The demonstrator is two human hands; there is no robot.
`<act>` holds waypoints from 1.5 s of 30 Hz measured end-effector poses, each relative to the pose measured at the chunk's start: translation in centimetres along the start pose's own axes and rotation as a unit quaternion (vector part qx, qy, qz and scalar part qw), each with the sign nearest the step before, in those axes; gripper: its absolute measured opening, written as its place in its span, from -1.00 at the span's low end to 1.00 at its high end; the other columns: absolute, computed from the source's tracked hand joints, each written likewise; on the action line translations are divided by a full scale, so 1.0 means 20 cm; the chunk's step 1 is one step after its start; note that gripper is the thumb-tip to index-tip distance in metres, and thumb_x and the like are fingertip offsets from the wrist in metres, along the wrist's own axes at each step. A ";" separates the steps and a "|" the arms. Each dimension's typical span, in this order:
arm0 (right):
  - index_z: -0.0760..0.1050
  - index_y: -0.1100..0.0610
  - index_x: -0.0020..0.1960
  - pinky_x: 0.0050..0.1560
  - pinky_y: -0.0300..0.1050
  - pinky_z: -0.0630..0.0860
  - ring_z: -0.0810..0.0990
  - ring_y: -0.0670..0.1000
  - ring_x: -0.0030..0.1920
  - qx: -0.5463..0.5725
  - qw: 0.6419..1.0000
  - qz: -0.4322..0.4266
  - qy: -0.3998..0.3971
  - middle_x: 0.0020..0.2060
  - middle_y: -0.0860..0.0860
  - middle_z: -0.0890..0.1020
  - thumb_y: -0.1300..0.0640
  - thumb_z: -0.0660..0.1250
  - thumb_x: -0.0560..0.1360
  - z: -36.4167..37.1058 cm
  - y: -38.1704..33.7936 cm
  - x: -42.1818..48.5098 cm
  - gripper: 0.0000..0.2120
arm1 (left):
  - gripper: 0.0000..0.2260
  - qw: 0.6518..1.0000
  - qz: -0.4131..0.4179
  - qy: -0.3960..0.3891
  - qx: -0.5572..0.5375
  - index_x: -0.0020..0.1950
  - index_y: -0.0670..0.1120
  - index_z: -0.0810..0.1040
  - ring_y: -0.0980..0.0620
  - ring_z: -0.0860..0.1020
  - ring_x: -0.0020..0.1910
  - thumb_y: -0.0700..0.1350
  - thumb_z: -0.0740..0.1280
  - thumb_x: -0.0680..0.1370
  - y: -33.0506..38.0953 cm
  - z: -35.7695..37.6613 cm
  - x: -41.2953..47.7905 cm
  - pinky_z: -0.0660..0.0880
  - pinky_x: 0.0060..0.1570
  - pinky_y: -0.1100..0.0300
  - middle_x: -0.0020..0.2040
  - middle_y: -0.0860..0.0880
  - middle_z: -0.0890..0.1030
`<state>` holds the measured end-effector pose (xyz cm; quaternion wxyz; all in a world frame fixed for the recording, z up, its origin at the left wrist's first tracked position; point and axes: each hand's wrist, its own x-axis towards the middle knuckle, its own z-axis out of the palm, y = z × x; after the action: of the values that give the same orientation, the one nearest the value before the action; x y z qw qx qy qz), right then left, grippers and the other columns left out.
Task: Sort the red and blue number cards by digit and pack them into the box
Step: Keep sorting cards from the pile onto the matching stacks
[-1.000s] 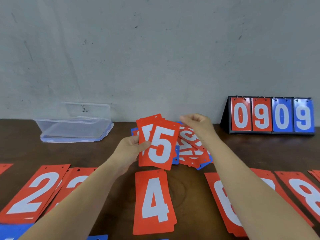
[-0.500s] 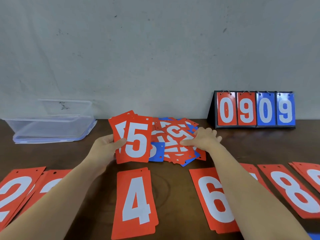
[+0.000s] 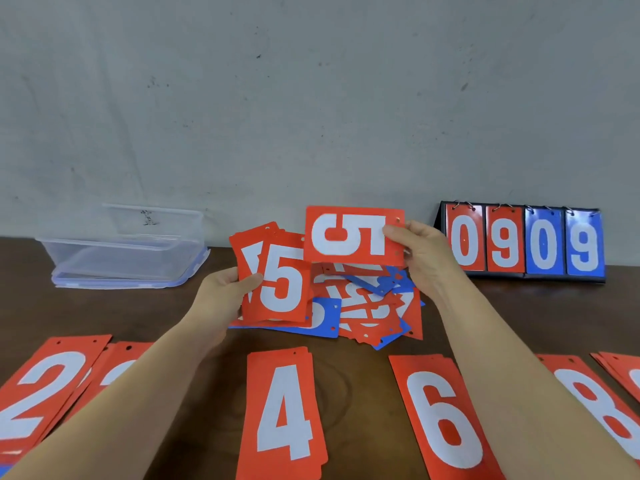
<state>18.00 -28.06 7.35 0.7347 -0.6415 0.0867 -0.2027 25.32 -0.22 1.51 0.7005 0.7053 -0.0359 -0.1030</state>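
– Two hands busy: what do we hold?
– Our right hand (image 3: 426, 259) pinches one red 5 card (image 3: 353, 235), turned sideways, above the mixed pile (image 3: 375, 306). Our left hand (image 3: 225, 296) grips a fanned stack of fives (image 3: 282, 289).
– And around us?
– Sorted 4 stack (image 3: 282, 410) and 6 stack (image 3: 441, 420) lie nearer; the clear box (image 3: 114, 252) sits far left.

The left hand (image 3: 223, 296) and right hand (image 3: 427, 259) are bare, forearms (image 3: 114, 407) likewise.
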 end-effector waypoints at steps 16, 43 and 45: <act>0.44 -0.06 0.06 0.09 0.08 0.53 0.59 -0.03 -0.03 -0.296 0.950 -0.094 0.010 -0.09 -0.11 0.56 -0.17 0.49 0.36 0.48 0.09 -0.09 -0.61 | -0.66 0.998 0.011 -0.064 0.025 0.31 -0.05 0.54 -0.10 0.63 0.15 -0.01 0.34 0.56 0.05 0.02 -0.14 0.50 0.22 -0.25 0.17 -0.02 0.66; 0.51 0.21 0.24 0.23 0.06 0.52 0.58 0.06 0.16 -0.463 0.883 -0.043 -0.070 0.16 0.04 0.61 0.07 0.16 0.64 0.07 0.16 -0.37 -0.70 | -0.85 0.904 0.233 -0.051 0.355 -0.01 -0.20 0.47 -0.05 0.56 -0.04 -0.18 0.16 0.67 0.02 0.39 -0.31 0.45 -0.14 0.32 -0.07 -0.06 0.55; 0.51 0.16 0.28 0.25 0.07 0.50 0.56 0.06 0.18 -0.463 0.882 -0.055 -0.072 0.19 0.04 0.61 0.06 0.15 0.65 0.07 0.15 -0.38 -0.69 | -0.85 0.900 0.245 -0.041 0.359 -0.08 -0.15 0.42 -0.02 0.54 -0.09 -0.18 0.16 0.67 0.02 0.39 -0.32 0.42 -0.20 0.35 -0.13 -0.03 0.52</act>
<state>12.16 -23.42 3.59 0.3460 -0.9252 0.0823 -0.1325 17.61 -6.61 2.57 0.4006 0.8731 -0.2706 0.0628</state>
